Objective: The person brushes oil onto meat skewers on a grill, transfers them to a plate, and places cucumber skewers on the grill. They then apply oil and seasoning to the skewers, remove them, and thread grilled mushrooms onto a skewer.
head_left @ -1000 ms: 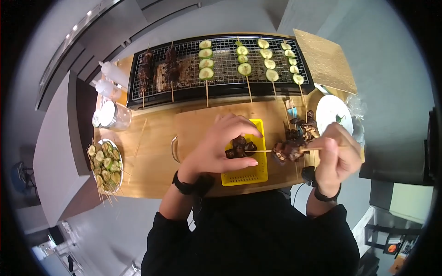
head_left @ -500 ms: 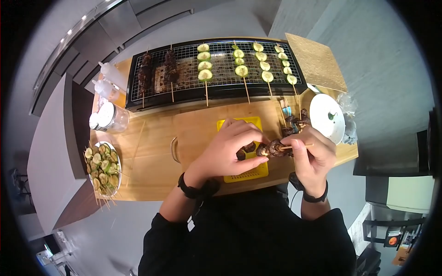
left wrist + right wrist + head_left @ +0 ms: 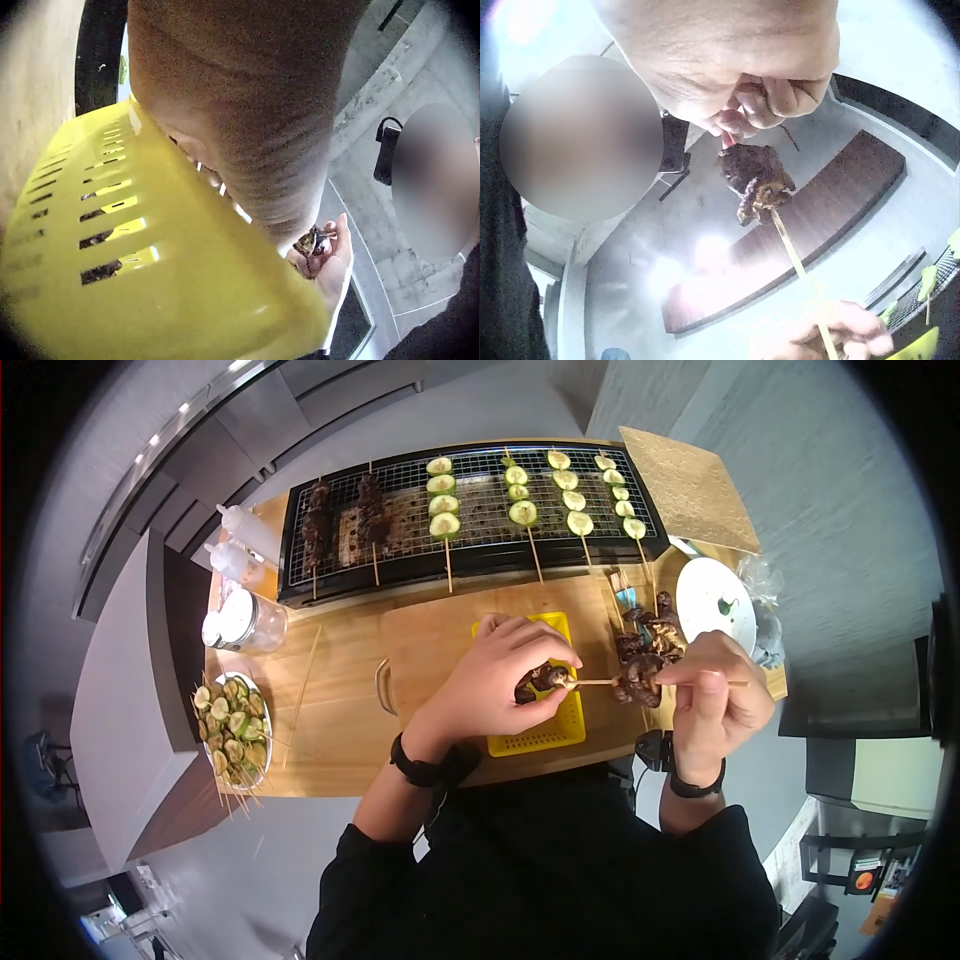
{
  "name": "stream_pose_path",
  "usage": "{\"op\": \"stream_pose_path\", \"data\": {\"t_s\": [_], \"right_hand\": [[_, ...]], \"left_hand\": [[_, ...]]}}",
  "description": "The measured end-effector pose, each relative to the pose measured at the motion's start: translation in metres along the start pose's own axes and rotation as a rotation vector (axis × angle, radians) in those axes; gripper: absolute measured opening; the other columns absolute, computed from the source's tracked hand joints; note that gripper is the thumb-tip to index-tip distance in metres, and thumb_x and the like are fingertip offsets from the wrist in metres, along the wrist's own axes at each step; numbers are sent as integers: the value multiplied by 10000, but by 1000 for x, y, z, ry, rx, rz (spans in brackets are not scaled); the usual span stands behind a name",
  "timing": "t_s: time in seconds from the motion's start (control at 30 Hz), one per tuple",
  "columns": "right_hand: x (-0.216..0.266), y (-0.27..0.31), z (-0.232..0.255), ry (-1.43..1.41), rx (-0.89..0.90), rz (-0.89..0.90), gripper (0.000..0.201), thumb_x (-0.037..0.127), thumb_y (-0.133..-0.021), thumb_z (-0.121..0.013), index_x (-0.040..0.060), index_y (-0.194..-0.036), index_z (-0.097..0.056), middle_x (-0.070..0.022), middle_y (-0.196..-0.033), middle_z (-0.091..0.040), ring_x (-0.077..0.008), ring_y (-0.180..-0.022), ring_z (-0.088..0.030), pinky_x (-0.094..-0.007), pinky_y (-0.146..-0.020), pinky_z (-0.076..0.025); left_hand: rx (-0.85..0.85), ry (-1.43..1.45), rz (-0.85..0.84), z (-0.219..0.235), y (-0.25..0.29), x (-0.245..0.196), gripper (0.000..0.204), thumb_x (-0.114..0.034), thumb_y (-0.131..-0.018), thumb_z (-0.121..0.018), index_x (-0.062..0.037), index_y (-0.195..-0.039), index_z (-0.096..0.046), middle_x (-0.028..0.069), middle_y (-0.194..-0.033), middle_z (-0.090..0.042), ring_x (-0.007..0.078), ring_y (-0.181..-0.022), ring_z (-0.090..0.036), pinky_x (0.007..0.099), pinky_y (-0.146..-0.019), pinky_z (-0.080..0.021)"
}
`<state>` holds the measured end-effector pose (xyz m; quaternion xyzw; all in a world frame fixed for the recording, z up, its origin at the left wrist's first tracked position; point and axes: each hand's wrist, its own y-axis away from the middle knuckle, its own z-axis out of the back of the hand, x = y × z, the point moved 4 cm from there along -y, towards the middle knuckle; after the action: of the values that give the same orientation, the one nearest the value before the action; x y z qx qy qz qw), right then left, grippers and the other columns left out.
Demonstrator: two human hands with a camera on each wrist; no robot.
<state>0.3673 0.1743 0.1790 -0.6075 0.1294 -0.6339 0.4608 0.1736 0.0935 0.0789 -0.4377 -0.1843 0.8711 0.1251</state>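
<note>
My right hand (image 3: 725, 690) pinches a wooden skewer whose dark meat pieces (image 3: 637, 682) bunch up beside its fingertips. A bare stretch of the skewer (image 3: 598, 682) runs left to my left hand (image 3: 505, 678), where thumb and fingers curl round a dark piece (image 3: 562, 678) at the tip, above the yellow basket (image 3: 545, 741). More dark pieces lie under that hand, partly hidden. The right wrist view shows the meat (image 3: 756, 176) just below my right hand (image 3: 735, 67), with the pale skewer (image 3: 793, 259) reaching my left hand (image 3: 825, 330). The basket wall (image 3: 150, 255) fills the left wrist view.
Beyond the cutting board (image 3: 440, 630) stands a grill (image 3: 480, 552) with meat and cucumber skewers. Cooked skewers (image 3: 635, 622) and a white plate (image 3: 710, 610) lie right; a plate of cucumber skewers (image 3: 235, 730), bottles (image 3: 240, 565) and a jar (image 3: 255, 622) stand left.
Half a second ago the hands were close together with the meat between them. The right hand has since moved right with the meat, baring a stretch of skewer; the left hand's fingers have closed near the tip.
</note>
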Motion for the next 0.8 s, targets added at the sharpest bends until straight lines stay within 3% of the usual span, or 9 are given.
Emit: {"op": "stream_pose_path", "data": {"t_s": [0.13,0.23,0.33,0.43,0.53,0.8], "right_hand": [[-2,1,-8,-1,63,-30,158,49,-946,-757,-28,-813,-723,-87,-721,-700,-152,-599,-604,-283,-543,-440],[-7,1,-15,22,102,-52,96,18,-895,-806,-21,-830,-748,-79,-692,-656,-146,-579,-582,-283,-526,-409],[-10,0,-19,30,146,-60,83,1,-885,-809,-23,-836,-748,-76,-685,-642,-149,-576,-575,-284,-522,-402],[-11,0,-21,34,134,-44,68,-2,-878,-814,-20,-849,-755,-75,-693,-644,-153,-580,-584,-287,-525,-411],[-10,0,-19,41,132,-28,58,-9,-872,-815,-17,-854,-760,-77,-712,-656,-154,-590,-595,-289,-534,-425],[-2,4,-4,64,50,-17,78,23,-903,-795,-39,-868,-761,-100,-748,-689,-170,-625,-628,-288,-558,-459]], "left_hand": [[11,33,-3,4,0,-2,435,-218,-777,-889,-114,-1160,-710,43,-1120,-693,251,-1087,-643,389,-984,-398],[9,295,101,5,-1,-5,518,-286,-775,-907,-91,-1204,-693,64,-1144,-679,272,-1087,-629,384,-968,-424],[-7,257,-71,9,-13,-17,554,-308,-776,-916,-88,-1223,-675,77,-1141,-668,279,-1050,-621,380,-928,-452],[42,123,-113,14,-24,-37,514,-289,-778,-915,-83,-1184,-677,65,-1119,-672,276,-1000,-626,373,-910,-460],[-11,143,-129,3,-25,-30,418,-311,-818,-884,-117,-1131,-687,36,-985,-665,269,-923,-625,392,-868,-419],[-20,169,-123,-6,-18,-8,277,-274,-854,-852,-133,-1042,-705,19,-978,-702,236,-975,-654,385,-897,-414]]}}
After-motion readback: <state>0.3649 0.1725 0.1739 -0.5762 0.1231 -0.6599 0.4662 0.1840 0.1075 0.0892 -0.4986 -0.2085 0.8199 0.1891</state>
